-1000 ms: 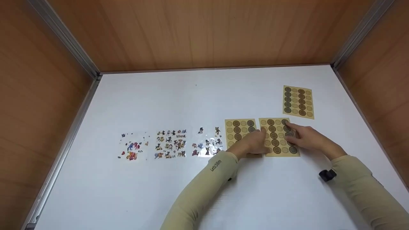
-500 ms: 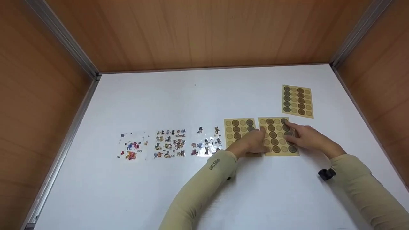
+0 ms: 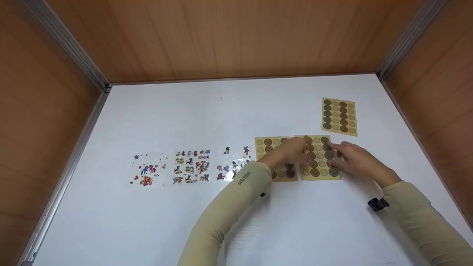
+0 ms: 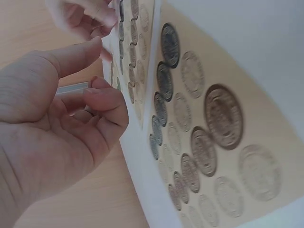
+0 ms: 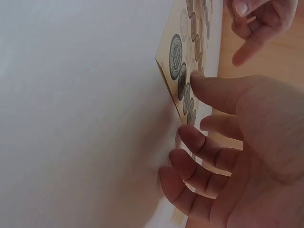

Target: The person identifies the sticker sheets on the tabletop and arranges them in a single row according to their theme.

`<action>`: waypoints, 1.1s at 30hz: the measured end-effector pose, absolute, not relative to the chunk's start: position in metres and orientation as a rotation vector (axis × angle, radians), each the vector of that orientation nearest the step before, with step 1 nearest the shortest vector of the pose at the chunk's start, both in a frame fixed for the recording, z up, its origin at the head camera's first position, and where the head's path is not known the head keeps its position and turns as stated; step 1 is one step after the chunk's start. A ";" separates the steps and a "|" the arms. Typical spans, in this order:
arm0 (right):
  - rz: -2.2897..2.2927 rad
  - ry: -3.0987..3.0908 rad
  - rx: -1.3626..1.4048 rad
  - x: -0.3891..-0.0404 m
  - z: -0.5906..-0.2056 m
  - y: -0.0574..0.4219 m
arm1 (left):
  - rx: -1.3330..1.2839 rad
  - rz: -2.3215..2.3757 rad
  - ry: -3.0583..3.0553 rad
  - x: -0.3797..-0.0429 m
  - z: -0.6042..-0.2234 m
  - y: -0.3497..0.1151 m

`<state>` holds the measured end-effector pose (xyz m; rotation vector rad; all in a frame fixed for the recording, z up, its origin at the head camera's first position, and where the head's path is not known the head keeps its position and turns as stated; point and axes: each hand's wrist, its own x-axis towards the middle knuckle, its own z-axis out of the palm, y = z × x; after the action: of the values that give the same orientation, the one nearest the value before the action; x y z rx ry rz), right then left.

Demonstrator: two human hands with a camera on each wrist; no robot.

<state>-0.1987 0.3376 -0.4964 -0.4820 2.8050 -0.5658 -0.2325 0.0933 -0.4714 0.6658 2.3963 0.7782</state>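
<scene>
Two tan sheets of round coin-like stickers lie side by side on the white table. The left hand (image 3: 293, 149) is over the left sticker sheet (image 3: 261, 149), its fingertips reaching the left edge of the right sticker sheet (image 3: 318, 162). In the left wrist view the left hand (image 4: 61, 109) has loosely bent fingers and nothing between them. At the right edge of the right sheet, the right hand (image 3: 356, 160) rests its thumb and index finger. The right wrist view shows the right thumb (image 5: 218, 92) against the stickers and the other fingers along the sheet's edge.
To the left lie three clear sheets of colourful cartoon stickers: a far-left one (image 3: 147, 170), a middle one (image 3: 192, 166) and a near one (image 3: 225, 166). A third coin-sticker sheet (image 3: 339, 116) lies at the back right. Wooden panels (image 3: 236, 40) wall the table.
The left hand has risen and shifted away from the person, uncovering the lower part of the left sheet. The right hand has barely moved, and the sheets keep their places.
</scene>
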 end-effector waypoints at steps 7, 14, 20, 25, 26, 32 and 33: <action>-0.535 2.807 -0.457 -0.196 -0.490 0.341 | 0.684 0.607 2.453 -0.244 -0.461 0.107; -0.635 2.924 -0.410 -0.216 -0.468 0.359 | 0.792 0.433 2.652 -0.267 -0.455 0.129; -0.741 2.982 -0.327 -0.245 -0.463 0.381 | 0.785 0.382 2.770 -0.290 -0.462 0.145; -0.765 2.905 -0.217 -0.265 -0.470 0.393 | 0.759 0.305 2.777 -0.304 -0.475 0.154; -0.767 2.880 -0.205 -0.268 -0.473 0.395 | 0.750 0.286 2.774 -0.306 -0.478 0.156; -0.764 2.685 -0.065 -0.273 -0.488 0.405 | 0.689 0.231 2.724 -0.308 -0.494 0.164; -0.757 2.663 -0.043 -0.272 -0.491 0.406 | 0.675 0.234 2.713 -0.308 -0.496 0.166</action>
<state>-0.2722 0.4058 -0.4909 -0.0432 2.6627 -0.7568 -0.3082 0.1658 -0.4956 0.6747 2.7132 0.2335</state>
